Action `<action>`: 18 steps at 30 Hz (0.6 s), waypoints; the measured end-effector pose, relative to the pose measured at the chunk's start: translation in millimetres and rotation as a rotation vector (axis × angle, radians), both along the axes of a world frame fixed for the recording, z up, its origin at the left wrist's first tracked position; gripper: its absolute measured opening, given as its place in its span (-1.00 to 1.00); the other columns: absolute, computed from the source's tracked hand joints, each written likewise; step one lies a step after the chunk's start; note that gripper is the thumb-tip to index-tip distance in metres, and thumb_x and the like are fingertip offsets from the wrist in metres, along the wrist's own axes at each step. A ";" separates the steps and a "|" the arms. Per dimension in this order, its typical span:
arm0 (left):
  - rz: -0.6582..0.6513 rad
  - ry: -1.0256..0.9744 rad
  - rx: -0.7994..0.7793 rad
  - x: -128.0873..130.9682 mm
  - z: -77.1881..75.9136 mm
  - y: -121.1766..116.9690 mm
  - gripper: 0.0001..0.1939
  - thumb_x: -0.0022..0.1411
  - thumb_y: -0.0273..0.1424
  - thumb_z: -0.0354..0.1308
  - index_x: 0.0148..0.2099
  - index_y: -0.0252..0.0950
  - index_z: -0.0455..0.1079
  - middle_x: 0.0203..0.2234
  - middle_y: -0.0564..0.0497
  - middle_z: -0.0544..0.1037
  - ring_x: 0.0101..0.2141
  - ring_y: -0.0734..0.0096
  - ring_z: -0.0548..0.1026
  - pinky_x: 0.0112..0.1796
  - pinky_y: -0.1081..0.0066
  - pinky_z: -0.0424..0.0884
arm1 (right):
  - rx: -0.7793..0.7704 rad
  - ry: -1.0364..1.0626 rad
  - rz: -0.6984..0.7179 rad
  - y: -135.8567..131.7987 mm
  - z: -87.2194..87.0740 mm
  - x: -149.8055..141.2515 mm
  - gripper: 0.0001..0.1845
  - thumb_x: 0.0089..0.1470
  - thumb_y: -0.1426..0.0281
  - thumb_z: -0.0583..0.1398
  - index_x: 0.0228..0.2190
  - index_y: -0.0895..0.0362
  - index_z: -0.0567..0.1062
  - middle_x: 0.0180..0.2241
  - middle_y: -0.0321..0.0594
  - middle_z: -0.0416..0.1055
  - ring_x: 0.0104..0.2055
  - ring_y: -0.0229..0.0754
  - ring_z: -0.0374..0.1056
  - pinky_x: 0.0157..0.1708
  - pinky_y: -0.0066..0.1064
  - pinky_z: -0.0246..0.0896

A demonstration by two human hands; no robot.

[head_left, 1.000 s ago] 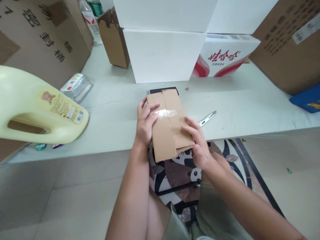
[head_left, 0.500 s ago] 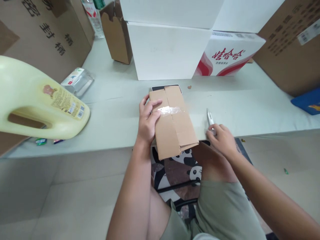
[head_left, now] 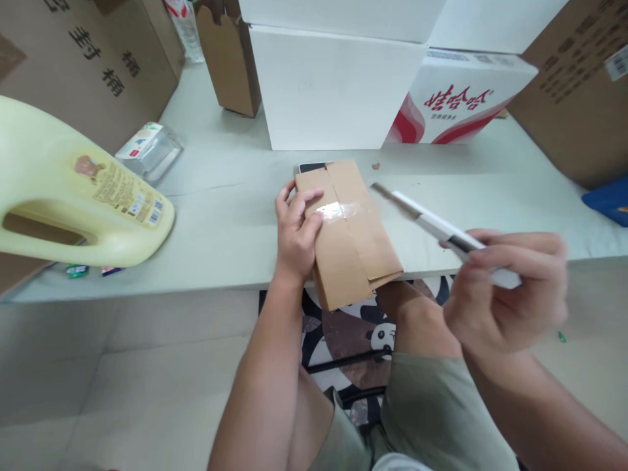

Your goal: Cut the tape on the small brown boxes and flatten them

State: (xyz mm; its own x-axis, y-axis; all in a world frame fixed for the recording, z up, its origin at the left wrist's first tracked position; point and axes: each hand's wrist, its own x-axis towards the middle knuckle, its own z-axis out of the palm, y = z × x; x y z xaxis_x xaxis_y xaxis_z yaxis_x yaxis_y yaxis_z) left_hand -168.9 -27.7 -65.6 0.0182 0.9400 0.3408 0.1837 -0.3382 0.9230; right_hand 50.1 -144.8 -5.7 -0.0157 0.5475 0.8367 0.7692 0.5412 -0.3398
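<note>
A small brown cardboard box (head_left: 350,245) lies tilted over the near edge of the table, with clear tape (head_left: 338,210) across its middle seam. My left hand (head_left: 298,226) grips its left side, thumb and forefinger on top beside the tape. To the right, my right hand (head_left: 510,288) is raised and closed around a white utility knife (head_left: 436,226). The knife's blade is out and points up and left toward the box, without touching it. A dark flat thing with a pale rim (head_left: 311,167) shows partly behind the box's far end.
A large pale yellow jug (head_left: 112,196) stands at the left, near a clear plastic pack (head_left: 152,154). White boxes (head_left: 333,91) and a narrow brown carton (head_left: 228,62) line the back. Large cardboard boxes flank both sides; a blue object (head_left: 608,199) sits far right.
My right hand has lifted the utility knife off the table and brought it up, nearer the camera. My left hand still holds the box, which sits slightly further right in view.
</note>
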 end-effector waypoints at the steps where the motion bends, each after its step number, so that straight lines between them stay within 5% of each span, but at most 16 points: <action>1: 0.006 0.002 0.004 0.3 0.0 -0.2 -0.72 0.30 -0.41 0.13 0.03 -0.14 0.51 0.25 -0.09 0.30 0.45 -0.06 0.08 0.45 -0.02 0.05 | 0.050 -0.032 0.006 1.8 1.6 -8.4 -0.85 0.27 0.43 0.20 -0.14 -0.05 0.46 -0.33 -0.25 0.32 -0.22 -0.07 0.42 -0.23 -0.16 0.39; 11: 0.005 0.022 0.057 1.2 1.0 -1.1 -0.71 0.31 -0.43 0.10 0.04 -0.18 0.49 0.19 -0.11 0.40 0.43 -0.03 0.13 0.43 0.02 0.07 | -0.015 -0.113 0.088 -2.2 -6.9 -25.0 -0.69 0.32 0.30 0.20 0.07 0.03 0.49 -0.27 -0.15 0.47 -0.26 -0.07 0.48 -0.33 -0.21 0.41; 18: 0.022 0.013 0.035 2.5 -1.7 -0.2 -0.74 0.34 -0.42 0.13 0.04 -0.15 0.50 0.24 -0.10 0.33 0.44 -0.05 0.10 0.45 0.03 0.02 | -0.082 -0.058 0.042 4.9 -11.4 -30.0 -0.65 0.40 0.10 0.05 -0.06 0.04 0.49 -0.22 -0.11 0.42 -0.16 -0.04 0.45 -0.16 -0.12 0.46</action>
